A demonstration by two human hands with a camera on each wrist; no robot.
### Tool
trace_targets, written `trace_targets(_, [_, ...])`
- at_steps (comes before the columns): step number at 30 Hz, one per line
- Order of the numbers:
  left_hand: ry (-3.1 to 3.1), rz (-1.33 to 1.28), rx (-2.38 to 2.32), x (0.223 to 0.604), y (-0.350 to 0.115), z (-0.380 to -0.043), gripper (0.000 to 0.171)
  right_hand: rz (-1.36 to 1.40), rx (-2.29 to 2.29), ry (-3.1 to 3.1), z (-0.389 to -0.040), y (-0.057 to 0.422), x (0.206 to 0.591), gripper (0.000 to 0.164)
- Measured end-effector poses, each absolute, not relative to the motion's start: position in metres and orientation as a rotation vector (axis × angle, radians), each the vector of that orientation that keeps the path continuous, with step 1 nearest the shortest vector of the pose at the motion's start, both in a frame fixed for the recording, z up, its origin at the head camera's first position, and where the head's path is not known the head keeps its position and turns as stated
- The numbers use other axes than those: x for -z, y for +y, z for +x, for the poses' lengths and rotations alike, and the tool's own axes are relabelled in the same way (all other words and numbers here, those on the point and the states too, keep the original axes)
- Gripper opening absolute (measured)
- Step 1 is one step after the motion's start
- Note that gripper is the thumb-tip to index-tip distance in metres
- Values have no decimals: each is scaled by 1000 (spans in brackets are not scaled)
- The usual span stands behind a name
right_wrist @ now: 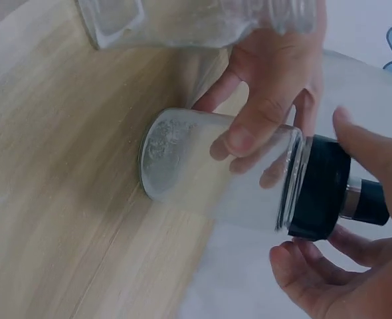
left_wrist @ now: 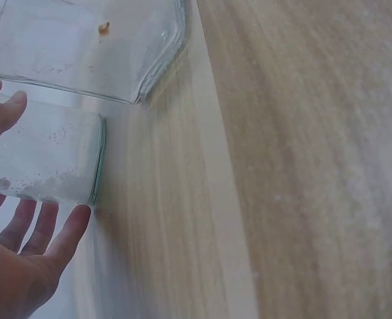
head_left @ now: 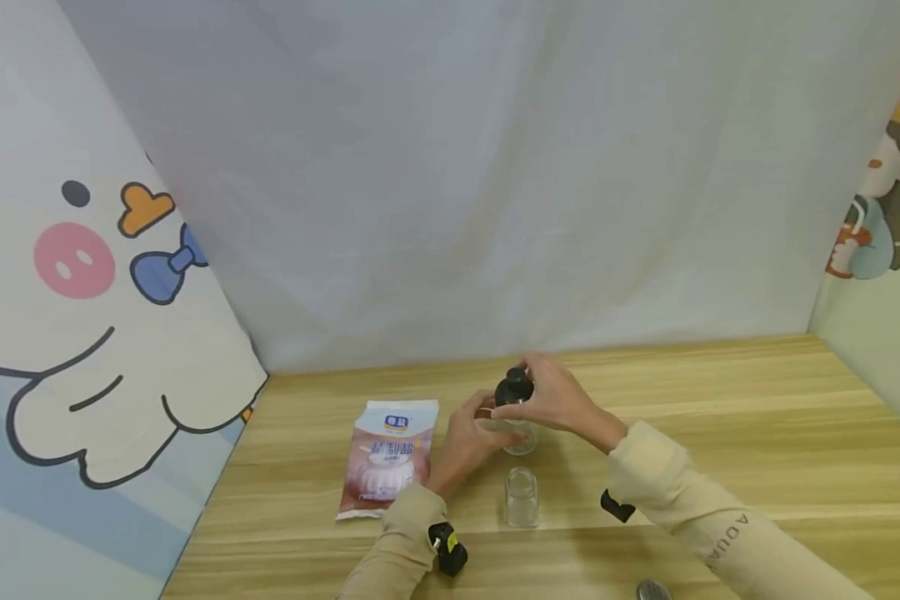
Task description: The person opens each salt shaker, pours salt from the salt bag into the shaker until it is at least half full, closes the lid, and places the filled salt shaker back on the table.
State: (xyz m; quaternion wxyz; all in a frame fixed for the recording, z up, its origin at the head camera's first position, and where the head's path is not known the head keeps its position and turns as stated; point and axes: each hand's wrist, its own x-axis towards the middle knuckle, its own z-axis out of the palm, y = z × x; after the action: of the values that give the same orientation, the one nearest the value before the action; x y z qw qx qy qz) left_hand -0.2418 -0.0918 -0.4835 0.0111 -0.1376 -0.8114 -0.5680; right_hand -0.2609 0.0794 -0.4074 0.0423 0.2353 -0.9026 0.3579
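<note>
Head view: the left hand (head_left: 467,438) held a clear jar (head_left: 522,447), which seemed to stand upright on the table (head_left: 735,417); the right hand (head_left: 558,398) gripped its black lid (head_left: 513,390). A small bottle (head_left: 522,500) stood just nearer the person, a salt packet (head_left: 386,462) to the left. Left wrist view: thumb and fingers took opposite sides of the glass. Right wrist view: the lid sat on the jar; the step looked like working that lid, on or off unclear, and called for a steady jar next

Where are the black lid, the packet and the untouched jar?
Black lid (right_wrist: 320,189), right wrist view: on its dark side.
Packet (head_left: 387,458), head view: on its printed front.
Untouched jar (head_left: 522,502), head view: on its clear glass side.
</note>
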Motion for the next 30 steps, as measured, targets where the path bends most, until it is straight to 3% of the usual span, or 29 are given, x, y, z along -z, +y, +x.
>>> trace_targets(6, [-2536, -416, 1762, 479, -89, -238, 48, 849, -1221, -2747, -262, 82, 402, 47])
trace_targets(30, [-2504, -405, 1763, 485, -88, -244, 62, 919, -1192, -2709, -228, 133, 391, 48])
